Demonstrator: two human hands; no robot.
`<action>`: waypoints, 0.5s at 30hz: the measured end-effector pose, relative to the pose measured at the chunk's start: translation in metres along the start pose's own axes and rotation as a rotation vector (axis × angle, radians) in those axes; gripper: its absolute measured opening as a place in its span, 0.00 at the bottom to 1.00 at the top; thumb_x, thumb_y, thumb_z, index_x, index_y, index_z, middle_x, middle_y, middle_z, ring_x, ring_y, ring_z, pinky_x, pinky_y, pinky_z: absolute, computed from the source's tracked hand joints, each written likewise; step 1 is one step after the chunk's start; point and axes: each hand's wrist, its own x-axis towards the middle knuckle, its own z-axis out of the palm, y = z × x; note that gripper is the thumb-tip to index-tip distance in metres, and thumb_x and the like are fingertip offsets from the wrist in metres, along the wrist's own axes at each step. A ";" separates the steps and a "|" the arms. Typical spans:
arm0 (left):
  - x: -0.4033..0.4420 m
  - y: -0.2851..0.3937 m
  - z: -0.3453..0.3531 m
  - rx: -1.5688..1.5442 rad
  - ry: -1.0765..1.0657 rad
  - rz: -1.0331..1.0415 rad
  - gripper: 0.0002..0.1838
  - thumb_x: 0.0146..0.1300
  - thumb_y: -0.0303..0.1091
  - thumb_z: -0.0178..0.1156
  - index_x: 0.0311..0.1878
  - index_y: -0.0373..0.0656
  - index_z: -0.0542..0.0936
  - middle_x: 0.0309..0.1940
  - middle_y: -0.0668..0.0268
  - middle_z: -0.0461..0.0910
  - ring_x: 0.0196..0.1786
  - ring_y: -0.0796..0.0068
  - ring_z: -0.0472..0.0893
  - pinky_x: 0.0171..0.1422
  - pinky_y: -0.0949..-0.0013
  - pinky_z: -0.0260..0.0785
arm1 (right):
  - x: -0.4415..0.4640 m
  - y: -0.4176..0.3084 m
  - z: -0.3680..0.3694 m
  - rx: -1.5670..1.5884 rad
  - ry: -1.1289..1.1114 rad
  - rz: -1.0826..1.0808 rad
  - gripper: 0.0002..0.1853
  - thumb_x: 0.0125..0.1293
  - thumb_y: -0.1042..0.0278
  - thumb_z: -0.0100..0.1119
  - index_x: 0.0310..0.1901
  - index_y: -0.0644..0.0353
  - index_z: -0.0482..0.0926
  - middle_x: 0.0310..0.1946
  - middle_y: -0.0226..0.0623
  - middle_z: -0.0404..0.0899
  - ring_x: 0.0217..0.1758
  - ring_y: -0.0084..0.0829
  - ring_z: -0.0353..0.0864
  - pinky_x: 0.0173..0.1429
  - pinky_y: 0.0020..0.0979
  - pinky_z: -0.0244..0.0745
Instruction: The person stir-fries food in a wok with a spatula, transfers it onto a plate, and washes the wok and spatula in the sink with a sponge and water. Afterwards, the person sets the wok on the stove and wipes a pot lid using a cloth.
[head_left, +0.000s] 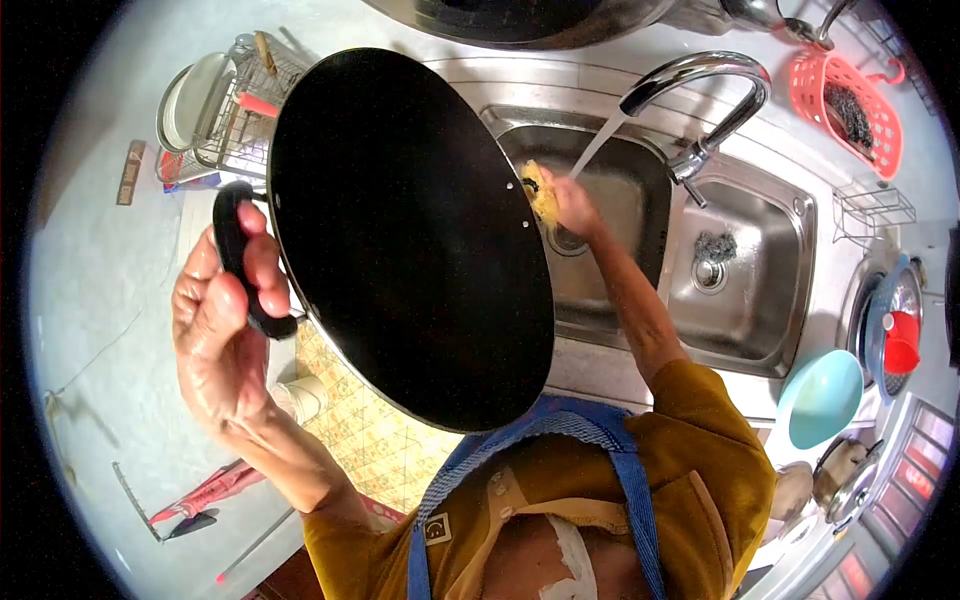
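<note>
A large black pan (410,240) is held up tilted in front of me, its dark face toward the camera. My left hand (225,300) is closed around the pan's black side handle (233,240). At the opposite rim, my right hand (574,205) grips a yellow sponge (541,194) against the pan's edge. A bit of black shows within the sponge, perhaps the second handle; the fingers there are partly hidden. Water runs from the chrome faucet (715,68) just beside my right hand, into the left basin of the steel sink (610,255).
A steel scrubber (714,246) lies in the right basin. A pink basket (880,130) hangs at the upper right. Nearer stands a light-blue bowl (822,400). On the left is a wire dish rack (225,125) with plates. Another large pan (520,22) sits along the top edge.
</note>
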 end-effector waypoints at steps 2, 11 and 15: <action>0.006 0.005 -0.003 -0.048 -0.049 -0.007 0.31 0.52 0.44 0.64 0.52 0.31 0.66 0.31 0.69 0.70 0.29 0.84 0.69 0.33 0.84 0.60 | -0.001 0.001 -0.005 -0.196 -0.106 -0.062 0.26 0.61 0.80 0.36 0.64 0.62 0.57 0.58 0.37 0.65 0.58 0.24 0.66 0.62 0.27 0.59; 0.015 0.014 -0.029 -0.388 -0.034 -0.021 0.26 0.62 0.35 0.54 0.57 0.29 0.60 0.37 0.64 0.70 0.34 0.78 0.72 0.40 0.79 0.66 | -0.006 -0.004 0.008 0.132 0.034 -0.066 0.22 0.67 0.70 0.44 0.62 0.60 0.59 0.55 0.33 0.68 0.54 0.22 0.68 0.56 0.23 0.63; 0.000 0.009 -0.027 -0.334 -0.020 -0.038 0.27 0.59 0.35 0.57 0.56 0.29 0.62 0.36 0.65 0.70 0.34 0.78 0.71 0.40 0.79 0.67 | 0.015 -0.008 -0.007 -0.177 0.097 0.210 0.19 0.66 0.61 0.45 0.56 0.59 0.67 0.40 0.28 0.74 0.40 0.23 0.70 0.45 0.23 0.66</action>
